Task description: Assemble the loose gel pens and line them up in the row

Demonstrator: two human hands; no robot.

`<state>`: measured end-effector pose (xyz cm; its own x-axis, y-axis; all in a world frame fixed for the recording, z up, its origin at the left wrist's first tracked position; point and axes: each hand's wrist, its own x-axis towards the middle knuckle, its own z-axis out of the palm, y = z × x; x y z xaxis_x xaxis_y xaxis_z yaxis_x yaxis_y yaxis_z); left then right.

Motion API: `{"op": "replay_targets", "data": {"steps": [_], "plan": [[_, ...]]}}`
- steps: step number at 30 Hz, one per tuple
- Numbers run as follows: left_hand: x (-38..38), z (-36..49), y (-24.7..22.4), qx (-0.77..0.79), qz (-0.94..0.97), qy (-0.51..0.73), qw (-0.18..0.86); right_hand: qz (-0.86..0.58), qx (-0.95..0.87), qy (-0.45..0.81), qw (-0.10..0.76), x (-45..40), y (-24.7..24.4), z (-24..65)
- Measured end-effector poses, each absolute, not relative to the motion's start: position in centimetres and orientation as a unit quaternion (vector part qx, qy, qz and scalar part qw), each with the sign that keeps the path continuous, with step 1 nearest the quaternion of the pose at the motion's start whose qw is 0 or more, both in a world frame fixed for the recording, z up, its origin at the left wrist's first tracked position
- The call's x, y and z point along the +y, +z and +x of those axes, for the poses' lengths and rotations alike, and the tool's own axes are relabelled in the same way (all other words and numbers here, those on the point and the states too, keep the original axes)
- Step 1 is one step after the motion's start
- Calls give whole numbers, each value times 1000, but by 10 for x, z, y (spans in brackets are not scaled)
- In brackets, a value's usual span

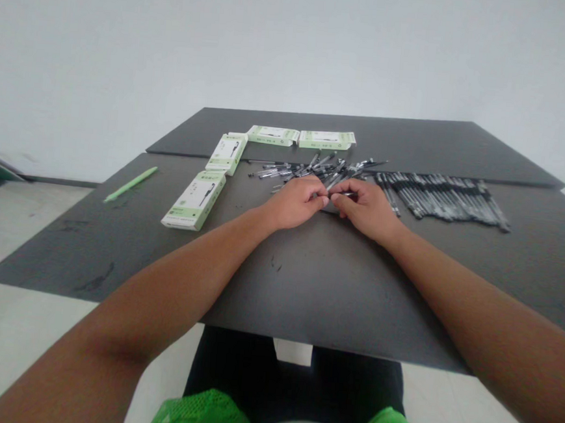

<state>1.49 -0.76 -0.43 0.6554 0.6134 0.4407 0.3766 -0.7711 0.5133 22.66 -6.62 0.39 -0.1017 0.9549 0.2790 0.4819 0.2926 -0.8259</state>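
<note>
My left hand (299,202) and my right hand (363,208) meet near the middle of the dark table, fingertips pinched and almost touching. A thin pen-like piece shows between the fingers of my right hand. What my left fingertips hold is too small to make out. Just beyond both hands lies a loose, crossed pile of black and clear pens (326,165). To the right of my right hand, a row of similar pens (452,200) lies side by side, slightly slanted.
Green and white boxes (195,199) form a bent line at the left and back of the pens. A light green pen-shaped item (131,184) lies far left. The dark table (277,283) has a seam running across it, and a white wall stands behind.
</note>
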Motion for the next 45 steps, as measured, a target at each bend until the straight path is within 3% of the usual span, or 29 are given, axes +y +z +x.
{"op": "replay_targets", "data": {"steps": [25,34,45], "plan": [[-7,13,-5,256,894,318,186,-518,-685,292,420,-65,3,228],[-22,20,5,235,883,369,170,-484,-686,158,520,-68,4,224],[-29,22,10,241,876,388,154,-470,-682,203,522,-70,4,223]]}}
